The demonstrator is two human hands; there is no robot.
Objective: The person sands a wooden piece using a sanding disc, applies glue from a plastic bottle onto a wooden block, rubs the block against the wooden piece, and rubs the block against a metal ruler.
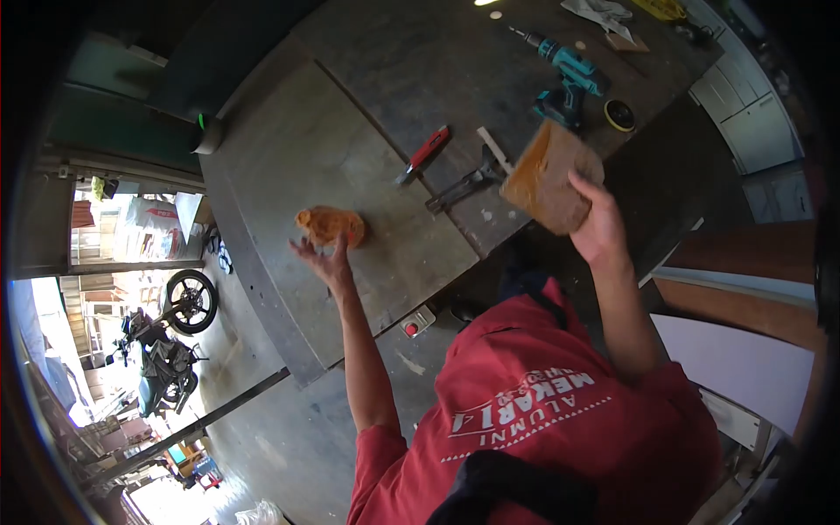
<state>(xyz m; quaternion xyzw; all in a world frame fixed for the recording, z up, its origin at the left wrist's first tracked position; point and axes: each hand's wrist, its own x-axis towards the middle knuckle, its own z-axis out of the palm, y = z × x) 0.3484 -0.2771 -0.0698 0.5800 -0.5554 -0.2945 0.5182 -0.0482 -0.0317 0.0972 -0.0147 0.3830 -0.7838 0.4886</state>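
Left grip (329, 265) spread wide just beside orange bottle (334, 225), neck (304, 219) pointing away from right grip (598, 220), which holds wooden block (544, 179).

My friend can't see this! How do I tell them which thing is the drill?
Start at the big grey table, then find the brown block in the person's right hand. Just past that block, the drill lies on the table beside a round black pad with a yellow rim. It's the only blue-green tool there, with a thin bit poking out.
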